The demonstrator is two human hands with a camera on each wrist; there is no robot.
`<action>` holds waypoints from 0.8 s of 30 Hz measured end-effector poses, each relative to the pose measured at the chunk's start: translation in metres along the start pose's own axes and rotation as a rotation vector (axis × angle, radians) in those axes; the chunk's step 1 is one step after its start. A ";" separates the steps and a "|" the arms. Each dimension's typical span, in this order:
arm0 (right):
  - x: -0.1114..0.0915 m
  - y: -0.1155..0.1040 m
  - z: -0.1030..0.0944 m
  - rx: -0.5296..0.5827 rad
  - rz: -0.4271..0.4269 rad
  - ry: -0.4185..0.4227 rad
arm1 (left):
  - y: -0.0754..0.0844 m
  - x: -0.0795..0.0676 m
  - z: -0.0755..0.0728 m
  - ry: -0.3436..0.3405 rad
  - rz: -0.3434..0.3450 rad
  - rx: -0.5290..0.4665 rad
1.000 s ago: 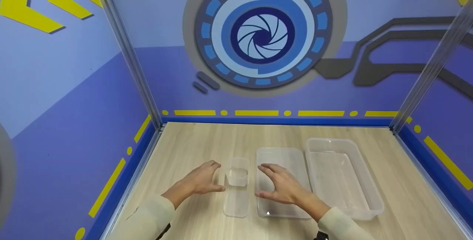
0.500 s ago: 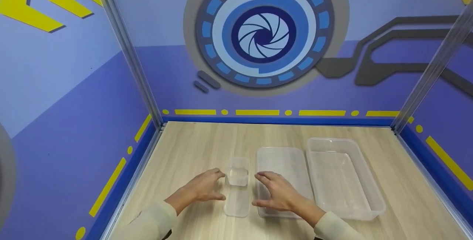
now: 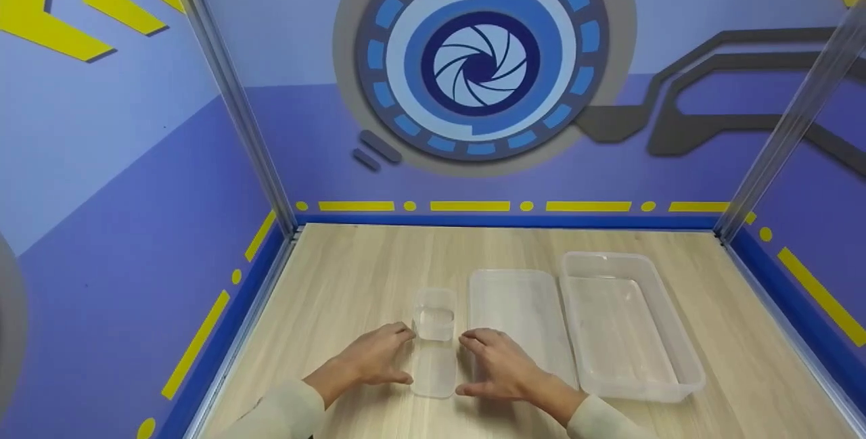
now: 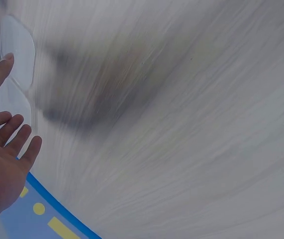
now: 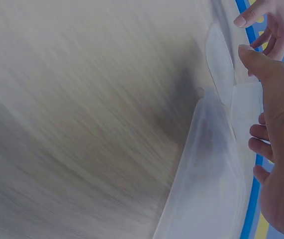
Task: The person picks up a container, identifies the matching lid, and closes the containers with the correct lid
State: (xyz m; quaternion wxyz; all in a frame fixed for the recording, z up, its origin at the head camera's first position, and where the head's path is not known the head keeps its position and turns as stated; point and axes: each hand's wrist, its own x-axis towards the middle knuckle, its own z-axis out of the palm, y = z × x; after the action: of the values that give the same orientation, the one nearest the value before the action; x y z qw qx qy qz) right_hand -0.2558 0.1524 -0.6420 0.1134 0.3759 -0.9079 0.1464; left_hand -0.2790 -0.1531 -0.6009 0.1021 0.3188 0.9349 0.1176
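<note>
On the wooden table a small clear plastic lid [image 3: 434, 373] lies flat, just in front of a small clear plastic box [image 3: 434, 316] that stands with its top uncovered. To the left of the lid is my left hand [image 3: 379, 356], thumb and fingers spread apart and holding nothing. My right hand [image 3: 502, 366] faces it from the right, over the near-left part of a large clear lid [image 3: 521, 304]. Both sets of fingertips appear close to the small lid [image 5: 219, 64]; in the right wrist view they look raised off it.
Right of the large lid stands a large clear plastic tub [image 3: 626, 331], with no lid on it. Blue and purple panels [image 3: 298, 148] with metal corner posts enclose the table [image 3: 338, 270] at the back and both sides.
Both hands have come nearer to me, from beside the small box to beside the small lid, and a little closer together. The boxes and lids have stayed put.
</note>
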 end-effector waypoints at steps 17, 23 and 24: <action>-0.002 -0.007 0.019 0.007 -0.018 0.009 | 0.003 0.000 0.017 -0.021 0.047 0.048; -0.001 -0.012 0.019 0.016 0.003 -0.064 | 0.003 -0.001 0.021 -0.035 0.064 0.053; -0.001 -0.012 0.019 0.014 0.004 -0.070 | 0.003 -0.001 0.022 -0.033 0.069 0.058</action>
State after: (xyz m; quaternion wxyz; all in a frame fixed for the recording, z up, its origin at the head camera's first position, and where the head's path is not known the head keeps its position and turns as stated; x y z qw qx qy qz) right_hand -0.2481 0.1378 -0.6581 0.0786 0.3799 -0.9111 0.1395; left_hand -0.2711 -0.1481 -0.6213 0.1039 0.3558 0.9245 0.0885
